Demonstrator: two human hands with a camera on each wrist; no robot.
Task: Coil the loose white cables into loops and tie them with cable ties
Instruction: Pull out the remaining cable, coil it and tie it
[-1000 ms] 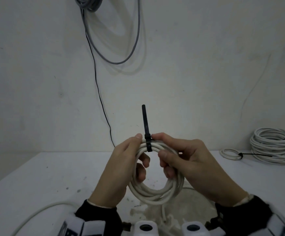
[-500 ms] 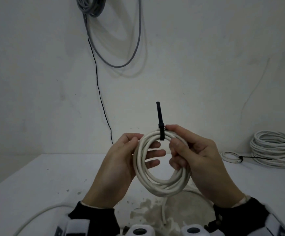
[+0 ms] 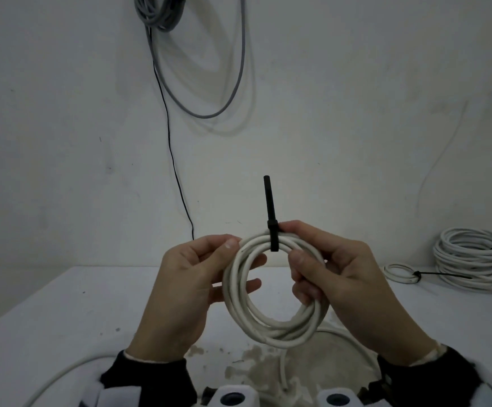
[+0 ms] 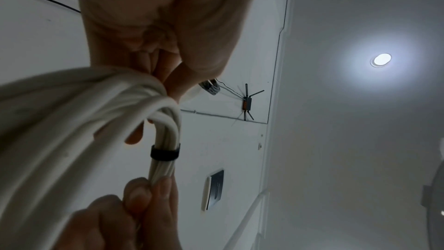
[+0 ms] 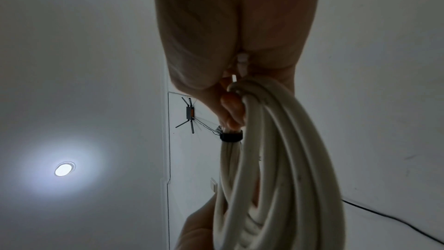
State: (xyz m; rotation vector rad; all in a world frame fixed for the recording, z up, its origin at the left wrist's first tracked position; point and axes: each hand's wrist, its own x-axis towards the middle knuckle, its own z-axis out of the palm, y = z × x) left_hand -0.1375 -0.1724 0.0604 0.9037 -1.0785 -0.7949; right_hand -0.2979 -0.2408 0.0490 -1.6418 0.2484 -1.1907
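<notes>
I hold a white cable coil [image 3: 274, 312] upright above the table, between both hands. A black cable tie [image 3: 273, 240] is cinched round its top, and the tie's tail stands straight up. My left hand [image 3: 224, 254] grips the coil's left side, thumb in front and fingers through the loop. My right hand [image 3: 300, 259] grips the right side next to the tie head, thumb on the front strands. In the left wrist view the tie band [image 4: 165, 153] rings the bunched strands of the coil [image 4: 72, 121]. The right wrist view shows the band [image 5: 231, 136] on the coil [image 5: 276, 159].
On the white table [image 3: 63, 312], a large tied coil [image 3: 470, 259] and a small tied coil [image 3: 400, 273] lie at the right. Loose white cable [image 3: 63, 374] lies near the front edge. Grey cable [image 3: 162, 10] and a thin black wire [image 3: 174, 165] hang on the wall.
My left hand has left the tie head and slid to the coil's left side. Coil and hands have risen a little and shifted right; the loop now faces me more squarely.
</notes>
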